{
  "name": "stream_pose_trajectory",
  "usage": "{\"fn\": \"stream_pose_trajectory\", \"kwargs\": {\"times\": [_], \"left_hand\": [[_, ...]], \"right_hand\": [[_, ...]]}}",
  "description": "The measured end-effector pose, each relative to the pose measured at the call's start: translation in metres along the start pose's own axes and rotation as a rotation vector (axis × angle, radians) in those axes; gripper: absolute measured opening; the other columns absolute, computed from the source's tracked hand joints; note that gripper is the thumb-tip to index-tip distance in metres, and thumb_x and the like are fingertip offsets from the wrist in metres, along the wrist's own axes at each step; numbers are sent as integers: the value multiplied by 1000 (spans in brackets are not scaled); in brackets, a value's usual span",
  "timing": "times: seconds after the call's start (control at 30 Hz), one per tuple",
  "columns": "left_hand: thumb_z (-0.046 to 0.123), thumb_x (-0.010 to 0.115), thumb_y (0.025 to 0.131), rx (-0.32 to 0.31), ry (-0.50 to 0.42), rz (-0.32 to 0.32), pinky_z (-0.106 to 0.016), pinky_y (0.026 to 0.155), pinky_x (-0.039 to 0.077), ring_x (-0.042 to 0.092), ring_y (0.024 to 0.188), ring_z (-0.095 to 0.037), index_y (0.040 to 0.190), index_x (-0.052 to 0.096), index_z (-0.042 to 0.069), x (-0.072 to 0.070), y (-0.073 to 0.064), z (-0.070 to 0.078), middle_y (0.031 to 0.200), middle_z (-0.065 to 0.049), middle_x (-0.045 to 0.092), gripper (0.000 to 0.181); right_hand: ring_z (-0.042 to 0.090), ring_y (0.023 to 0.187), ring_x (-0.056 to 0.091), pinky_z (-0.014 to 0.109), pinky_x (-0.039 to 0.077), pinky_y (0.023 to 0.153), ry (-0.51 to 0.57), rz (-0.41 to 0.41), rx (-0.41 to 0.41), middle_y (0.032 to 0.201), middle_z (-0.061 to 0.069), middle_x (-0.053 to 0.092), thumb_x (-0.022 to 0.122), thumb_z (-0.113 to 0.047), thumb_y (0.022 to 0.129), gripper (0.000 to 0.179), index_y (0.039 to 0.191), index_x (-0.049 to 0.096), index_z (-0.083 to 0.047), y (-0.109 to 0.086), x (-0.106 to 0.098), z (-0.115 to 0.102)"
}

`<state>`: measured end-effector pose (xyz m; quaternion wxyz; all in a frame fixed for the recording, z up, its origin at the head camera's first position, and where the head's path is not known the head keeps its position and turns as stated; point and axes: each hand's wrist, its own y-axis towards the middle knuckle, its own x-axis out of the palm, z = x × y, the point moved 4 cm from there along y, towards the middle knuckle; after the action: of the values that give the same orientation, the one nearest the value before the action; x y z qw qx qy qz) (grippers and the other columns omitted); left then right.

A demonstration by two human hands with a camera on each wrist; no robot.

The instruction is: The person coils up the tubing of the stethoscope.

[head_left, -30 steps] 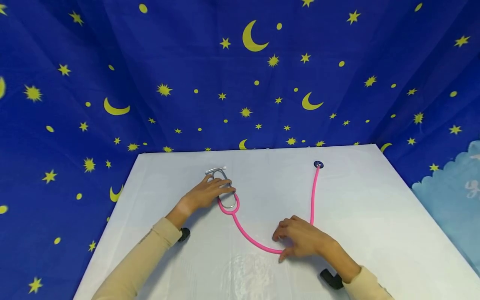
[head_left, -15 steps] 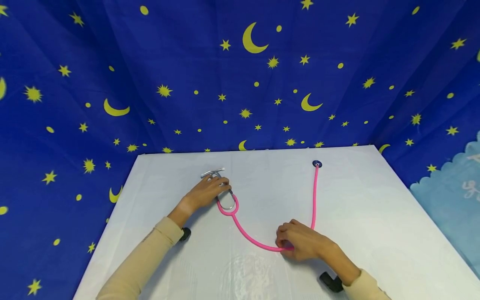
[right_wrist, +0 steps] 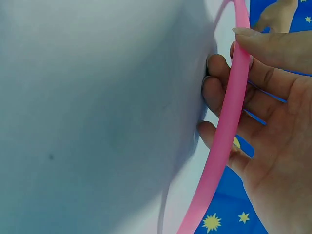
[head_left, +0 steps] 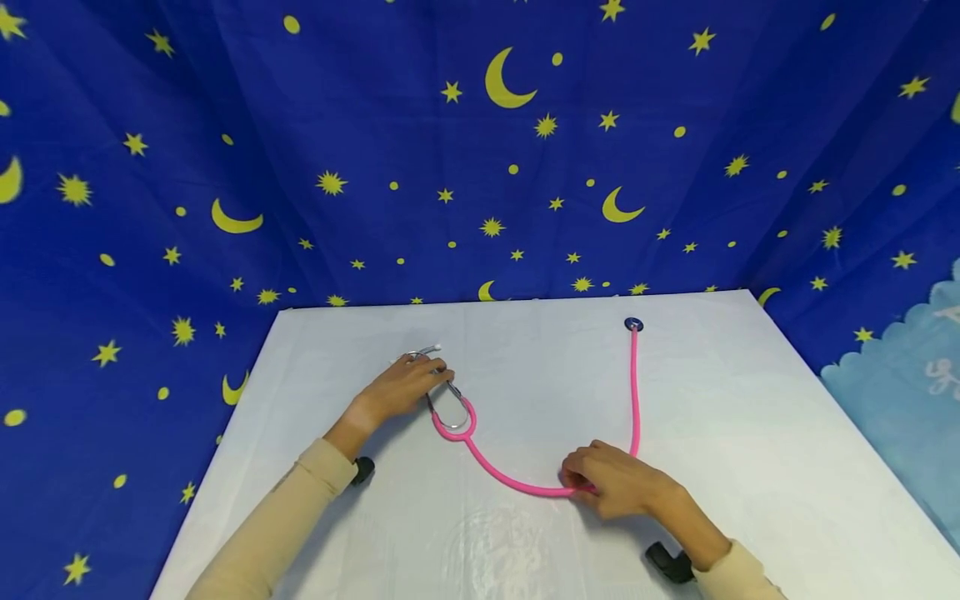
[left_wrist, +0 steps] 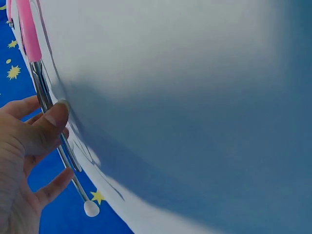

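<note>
Stethoscope (head_left: 517, 479): your right hand (head_left: 615, 483) now pinches the tube at 6 o'clock; a second ago it only hovered. Left hand (head_left: 397, 387) stays gripping the earpieces (left_wrist: 53, 126) at 10.

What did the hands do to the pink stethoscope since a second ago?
The right hand, which lay over the bottom of the pink tube with its fingers spread, has curled round the bend and now pinches it, sliding slightly right. The left hand pulled the metal earpiece frame a little towards the person, so the ear tips sit lower. The chest piece stayed at the far side of the white table.
</note>
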<state>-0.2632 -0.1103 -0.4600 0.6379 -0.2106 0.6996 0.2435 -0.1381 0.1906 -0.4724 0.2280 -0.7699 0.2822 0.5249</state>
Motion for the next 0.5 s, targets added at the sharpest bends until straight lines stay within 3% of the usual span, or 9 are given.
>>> {"fn": "stream_pose_trajectory", "kwargs": {"times": [0.23, 0.5], "left_hand": [[3, 78, 79, 65, 26, 60, -50, 103, 39, 53, 120, -29, 120, 65, 12, -1, -2, 1, 122, -7, 62, 44], [1, 77, 79, 57, -47, 53, -45, 111, 36, 55, 121, -26, 116, 65, 8, -4, -3, 3, 118, -6, 64, 39]], "right_hand": [[0, 68, 40, 24, 41, 74, 27, 0, 13, 69, -17, 43, 70, -16, 82, 11, 84, 60, -21, -1, 0, 1], [-2, 61, 38, 17, 35, 58, 155, -32, 51, 65, -17, 38, 60, 2, 84, 23, 84, 53, -20, -5, -2, 8]]}}
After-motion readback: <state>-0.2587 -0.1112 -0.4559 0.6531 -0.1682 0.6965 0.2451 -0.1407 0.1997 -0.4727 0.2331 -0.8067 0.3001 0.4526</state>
